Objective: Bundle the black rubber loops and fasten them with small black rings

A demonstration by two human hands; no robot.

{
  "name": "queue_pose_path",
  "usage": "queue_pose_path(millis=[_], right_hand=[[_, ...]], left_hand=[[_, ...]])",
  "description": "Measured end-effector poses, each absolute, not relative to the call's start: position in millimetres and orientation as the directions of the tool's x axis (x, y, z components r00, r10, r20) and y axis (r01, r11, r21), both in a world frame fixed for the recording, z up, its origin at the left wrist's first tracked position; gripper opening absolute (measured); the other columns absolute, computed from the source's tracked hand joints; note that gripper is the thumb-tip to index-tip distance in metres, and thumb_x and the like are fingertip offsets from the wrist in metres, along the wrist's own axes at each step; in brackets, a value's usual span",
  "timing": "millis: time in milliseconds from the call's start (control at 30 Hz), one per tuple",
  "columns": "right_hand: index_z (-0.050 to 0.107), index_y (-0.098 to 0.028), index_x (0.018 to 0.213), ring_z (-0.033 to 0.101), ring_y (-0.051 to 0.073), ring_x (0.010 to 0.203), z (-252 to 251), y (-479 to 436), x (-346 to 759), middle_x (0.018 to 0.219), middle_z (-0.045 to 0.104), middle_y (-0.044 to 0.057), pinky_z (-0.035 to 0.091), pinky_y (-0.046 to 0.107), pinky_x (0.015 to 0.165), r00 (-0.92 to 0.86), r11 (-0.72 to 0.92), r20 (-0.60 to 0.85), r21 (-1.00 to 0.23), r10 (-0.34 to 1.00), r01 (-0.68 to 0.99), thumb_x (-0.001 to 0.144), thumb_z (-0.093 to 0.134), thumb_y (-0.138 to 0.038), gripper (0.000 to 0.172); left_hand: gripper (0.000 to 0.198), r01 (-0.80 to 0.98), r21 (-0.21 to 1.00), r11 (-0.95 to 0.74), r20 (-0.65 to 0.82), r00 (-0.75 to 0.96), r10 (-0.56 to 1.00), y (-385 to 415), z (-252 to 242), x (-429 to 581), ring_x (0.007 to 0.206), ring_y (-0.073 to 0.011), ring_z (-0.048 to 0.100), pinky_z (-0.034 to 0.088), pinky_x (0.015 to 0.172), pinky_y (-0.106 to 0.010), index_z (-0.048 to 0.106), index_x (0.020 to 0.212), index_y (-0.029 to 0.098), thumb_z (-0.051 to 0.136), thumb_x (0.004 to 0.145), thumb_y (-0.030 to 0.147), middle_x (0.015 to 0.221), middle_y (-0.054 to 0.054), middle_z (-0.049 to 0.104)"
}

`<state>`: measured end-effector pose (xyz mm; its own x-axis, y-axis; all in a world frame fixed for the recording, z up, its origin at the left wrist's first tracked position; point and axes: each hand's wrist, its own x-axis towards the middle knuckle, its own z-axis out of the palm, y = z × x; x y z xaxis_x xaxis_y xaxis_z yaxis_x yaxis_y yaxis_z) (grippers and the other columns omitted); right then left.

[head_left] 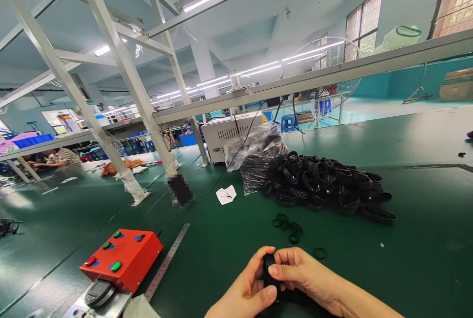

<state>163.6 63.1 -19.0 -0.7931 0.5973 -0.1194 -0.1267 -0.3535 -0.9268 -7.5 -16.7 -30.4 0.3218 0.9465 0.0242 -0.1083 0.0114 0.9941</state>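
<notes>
At the far left, a co-worker (61, 157) in a striped top is sitting at another table, arms resting forward. Nearer, a red box (123, 258) is standing on the green table (210, 241), showing 3 green buttons, 1 red button and 1 black switch. A black gauge (99, 292) is sitting against its near side, and a steel ruler (168, 260) is lying aslant just to its right. Further on, a scrap of white paper (226, 194) is lying flat, with a white case (231, 133) standing behind it.

The left hand (251, 283) is curling around a black coil (269, 265), its thumb pressing low on it. The coil is standing roughly upright between the 2 hands, above the near edge of the table. The right hand (297, 271) is pinching the coil from the other side, thumb on its face. Beyond them, a clear bag (254, 148) is lying crumpled against a heap of coils (328, 182). Between heap and hands, loose black bands (294, 239) are lying scattered, 1 of them apart, near the right hand.
</notes>
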Motion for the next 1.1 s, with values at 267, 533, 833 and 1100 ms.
queue_pose_path(millis=[267, 533, 833, 1100], right_hand=[[0.049, -0.019, 0.058, 0.035, 0.010, 0.056, -13.5, 54.4, 158.7, 0.055, 0.044, -0.006, 0.025, 0.026, 0.056, -0.690, -0.206, -0.063, -0.970, 0.721, -0.126, 0.065, 0.079, -0.056, 0.048], [0.059, -0.024, 0.108, 0.053, 0.026, 0.102, -14.7, 69.1, 171.3, 0.114, 0.058, 0.007, 0.043, 0.037, 0.088, -0.650, 0.309, 0.193, -0.949, 0.735, 0.069, 0.062, 0.078, -0.061, 0.062], [0.055, -0.028, 0.121, 0.055, 0.029, 0.109, -19.3, 53.3, 163.2, 0.113, 0.065, 0.005, 0.034, 0.047, 0.102, -0.702, 0.659, 0.391, -0.738, 0.594, 0.146, 0.059, 0.072, -0.017, 0.065], [0.053, -0.030, 0.125, 0.054, 0.027, 0.111, -20.2, 48.4, 161.9, 0.116, 0.061, 0.004, 0.037, 0.044, 0.102, -0.693, 0.520, 0.316, -0.849, 0.648, 0.099, 0.058, 0.083, -0.023, 0.074]], left_hand=[[0.084, -0.178, 0.983, 0.044, -0.031, 0.074, 0.997, -14.0, -35.3, 2.9, 0.084, -0.0175, 0.066, 0.048, 0.069, -0.029, 0.040, 0.142, 0.036, 0.082, 0.069, 0.032, 0.107, -0.005, 0.067], [0.060, -0.262, 0.955, 0.142, -0.128, 0.070, 0.989, -13.5, -25.0, -3.3, 0.088, -0.0219, 0.072, 0.054, 0.079, -0.033, 0.054, 0.124, 0.022, 0.081, 0.072, 0.034, 0.100, -0.010, 0.073], [0.052, -0.308, 0.943, 0.124, -0.069, 0.184, 0.980, -13.6, -25.8, -0.7, 0.094, -0.0273, 0.072, 0.051, 0.093, -0.041, 0.064, 0.110, 0.016, 0.085, 0.066, 0.035, 0.109, -0.015, 0.072], [0.042, -0.335, 0.935, 0.113, -0.050, 0.192, 0.980, -15.9, -19.0, 1.5, 0.091, -0.0245, 0.073, 0.053, 0.085, -0.032, 0.068, 0.106, 0.013, 0.082, 0.070, 0.030, 0.100, -0.014, 0.075]])
